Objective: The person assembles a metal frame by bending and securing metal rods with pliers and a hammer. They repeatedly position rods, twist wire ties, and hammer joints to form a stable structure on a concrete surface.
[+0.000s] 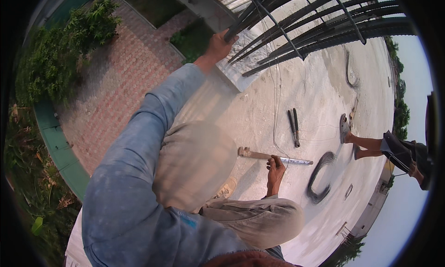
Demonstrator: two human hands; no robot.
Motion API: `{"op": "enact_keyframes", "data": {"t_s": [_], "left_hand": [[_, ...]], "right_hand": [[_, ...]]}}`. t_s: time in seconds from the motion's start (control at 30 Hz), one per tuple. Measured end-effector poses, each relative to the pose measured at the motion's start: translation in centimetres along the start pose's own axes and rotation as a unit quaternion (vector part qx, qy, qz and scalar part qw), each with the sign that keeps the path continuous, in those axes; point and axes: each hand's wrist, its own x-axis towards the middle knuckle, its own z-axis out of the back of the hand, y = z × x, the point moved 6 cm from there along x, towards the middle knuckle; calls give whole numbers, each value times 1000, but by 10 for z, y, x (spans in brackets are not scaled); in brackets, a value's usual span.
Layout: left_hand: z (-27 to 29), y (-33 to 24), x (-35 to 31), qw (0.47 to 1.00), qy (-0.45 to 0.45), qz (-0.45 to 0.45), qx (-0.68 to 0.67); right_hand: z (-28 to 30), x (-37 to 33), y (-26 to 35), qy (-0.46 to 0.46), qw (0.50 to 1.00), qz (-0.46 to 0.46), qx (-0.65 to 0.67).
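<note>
My left arm, in a blue sleeve, reaches up and forward. Its hand, my left hand, is closed round the lower end of a dark steel reinforcing bar at the edge of a rebar bundle. Low in front of my knees, my right hand is closed on a long bar-like tool. The tool has a brown, rusty notched end at the left and a silver-blue shaft at the right. Just beyond it, a pair of pincers with dark handles lies on the pale concrete.
A coil of dark tie wire lies right of my right hand; another wire loop lies farther off. Thin wires hang from the rebar. Another person's sandalled legs stand at right. The slab edge drops to brick paving on the left.
</note>
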Motion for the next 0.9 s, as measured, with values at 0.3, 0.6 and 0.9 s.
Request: {"op": "enact_keyframes", "data": {"t_s": [0.3,0.6,0.9], "left_hand": [[4,0,-1,998,50,-20,23],[1,31,13,996,78,-51,-3],[3,65,42,986,156,-33,-56]], "right_hand": [[-14,30,18,-7,954,80,-287],[41,3,-42,-137,960,14,-242],[82,-79,-105,-266,940,-97,-193]]}}
